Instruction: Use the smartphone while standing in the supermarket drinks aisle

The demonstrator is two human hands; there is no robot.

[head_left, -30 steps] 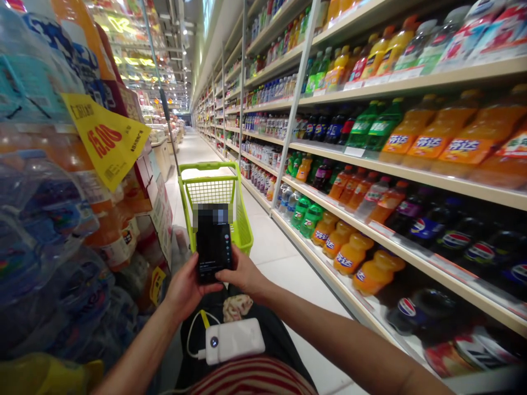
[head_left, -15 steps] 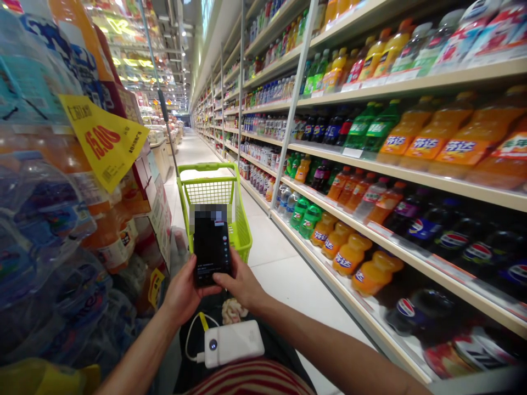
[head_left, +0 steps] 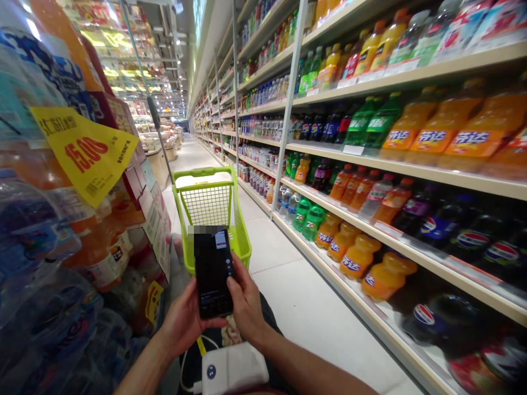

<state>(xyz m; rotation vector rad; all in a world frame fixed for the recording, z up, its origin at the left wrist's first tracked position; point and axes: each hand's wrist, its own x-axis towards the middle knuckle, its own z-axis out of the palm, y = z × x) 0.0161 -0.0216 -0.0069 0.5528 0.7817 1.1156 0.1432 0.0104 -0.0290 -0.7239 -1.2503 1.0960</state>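
Both my hands hold a black phone point(head_left: 213, 271) upright in front of me, its dark screen facing me. My left hand point(head_left: 184, 320) grips its lower left side from below. My right hand point(head_left: 247, 304) wraps the right edge, thumb on the screen's side. Just below them a white power bank point(head_left: 234, 368) with a white cable lies on a black bag. A lime green shopping cart point(head_left: 211, 211) stands right behind the phone in the aisle.
Shelves of soda bottles point(head_left: 362, 258), orange, green and dark, run along the right of the aisle. Stacked shrink-wrapped drink packs with a yellow price sign point(head_left: 84, 151) crowd the left. The white tiled floor point(head_left: 304, 307) stretches ahead past the cart.
The phone and both hands have sunk lower in view and come nearer. The view has tilted up and shifted, so the cart and shelves sit lower and the power bank is at the bottom edge.
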